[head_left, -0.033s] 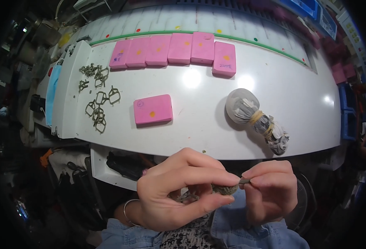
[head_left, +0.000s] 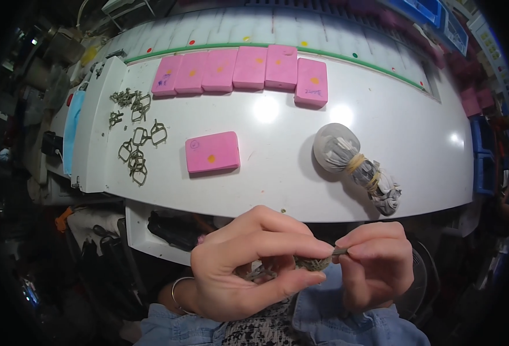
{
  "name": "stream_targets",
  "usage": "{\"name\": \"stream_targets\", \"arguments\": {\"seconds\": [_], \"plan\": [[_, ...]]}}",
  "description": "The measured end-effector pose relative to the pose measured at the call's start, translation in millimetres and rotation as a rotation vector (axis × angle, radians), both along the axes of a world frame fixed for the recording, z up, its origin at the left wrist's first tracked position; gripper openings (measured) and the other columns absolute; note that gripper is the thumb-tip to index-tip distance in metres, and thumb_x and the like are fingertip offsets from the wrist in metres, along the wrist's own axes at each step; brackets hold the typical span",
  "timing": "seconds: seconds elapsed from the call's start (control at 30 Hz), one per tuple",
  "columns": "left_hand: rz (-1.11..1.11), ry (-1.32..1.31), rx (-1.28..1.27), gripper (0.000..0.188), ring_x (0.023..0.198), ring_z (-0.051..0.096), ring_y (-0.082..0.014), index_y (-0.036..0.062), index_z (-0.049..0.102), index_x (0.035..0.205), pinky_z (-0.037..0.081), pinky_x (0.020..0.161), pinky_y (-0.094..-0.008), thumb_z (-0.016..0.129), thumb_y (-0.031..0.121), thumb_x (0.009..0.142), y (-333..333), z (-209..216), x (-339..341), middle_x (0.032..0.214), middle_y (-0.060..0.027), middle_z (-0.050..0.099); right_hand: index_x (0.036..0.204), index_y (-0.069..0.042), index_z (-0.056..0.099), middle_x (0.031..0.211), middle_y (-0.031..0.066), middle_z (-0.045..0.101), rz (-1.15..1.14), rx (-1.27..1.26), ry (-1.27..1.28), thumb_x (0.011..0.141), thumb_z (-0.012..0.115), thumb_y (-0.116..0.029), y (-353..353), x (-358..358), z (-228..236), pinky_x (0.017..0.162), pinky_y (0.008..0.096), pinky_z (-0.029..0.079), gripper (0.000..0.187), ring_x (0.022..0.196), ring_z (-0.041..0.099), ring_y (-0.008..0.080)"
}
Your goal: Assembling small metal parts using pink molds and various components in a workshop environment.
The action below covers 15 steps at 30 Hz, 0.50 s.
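In front of my body, below the table's near edge, both hands meet over a small grey-green piece [head_left: 312,263] with a rough, branched surface. My left hand [head_left: 253,262] curls round it, thumb below and fingers above, so most of it is hidden. More thin branched bits [head_left: 260,272] show inside the curl of that hand. Between the fingertips and thumb of my right hand [head_left: 378,262], a short thin stem [head_left: 340,252] is pinched; it reaches toward the piece in my left hand. What the whole item is, I cannot tell.
A pink block [head_left: 213,153] lies mid-table, with several more pink blocks [head_left: 250,67] lined up behind. Loose greenish frame-like pieces [head_left: 141,136] are scattered at left. On the right rests a rounded bundle [head_left: 338,147] tied with bands. An open drawer [head_left: 151,245] juts out below.
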<state>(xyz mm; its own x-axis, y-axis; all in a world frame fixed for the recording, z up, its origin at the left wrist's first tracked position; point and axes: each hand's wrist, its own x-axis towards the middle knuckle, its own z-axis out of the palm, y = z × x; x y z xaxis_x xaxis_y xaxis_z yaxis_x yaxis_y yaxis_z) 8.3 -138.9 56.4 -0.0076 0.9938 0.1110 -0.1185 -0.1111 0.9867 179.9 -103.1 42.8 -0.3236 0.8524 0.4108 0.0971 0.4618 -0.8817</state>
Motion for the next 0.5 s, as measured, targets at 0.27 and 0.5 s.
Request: {"name": "stream_targets", "arguments": {"seconds": [0.27, 0.5], "plan": [[0.088, -0.061, -0.035, 0.027, 0.066, 0.052, -0.0095, -0.0012, 0.066, 0.088, 0.04, 0.055, -0.0183, 0.076, -0.004, 0.063, -0.7, -1.0, 5.0, 0.084, -0.0102, 0.055, 0.087, 0.005, 0.056, 0.082, 0.0188, 0.06, 0.057, -0.295, 0.218, 0.066, 0.066, 0.014, 1.4, -3.1, -4.9, 0.063, 0.0255, 0.05, 0.025, 0.073, 0.061, 0.0192], [0.105, -0.001, -0.052, 0.027, 0.061, 0.046, -0.0064, 0.0008, 0.067, 0.087, 0.036, 0.053, -0.0171, 0.078, -0.001, 0.062, -1.8, 0.4, 5.8, 0.079, -0.0047, 0.051, 0.091, 0.007, 0.055, 0.088, 0.0187, 0.058, 0.142, -0.448, 0.344, 0.072, 0.061, 0.014, 3.8, -7.2, -8.8, 0.064, 0.0255, 0.051, 0.021, 0.074, 0.061, 0.0186]]}}
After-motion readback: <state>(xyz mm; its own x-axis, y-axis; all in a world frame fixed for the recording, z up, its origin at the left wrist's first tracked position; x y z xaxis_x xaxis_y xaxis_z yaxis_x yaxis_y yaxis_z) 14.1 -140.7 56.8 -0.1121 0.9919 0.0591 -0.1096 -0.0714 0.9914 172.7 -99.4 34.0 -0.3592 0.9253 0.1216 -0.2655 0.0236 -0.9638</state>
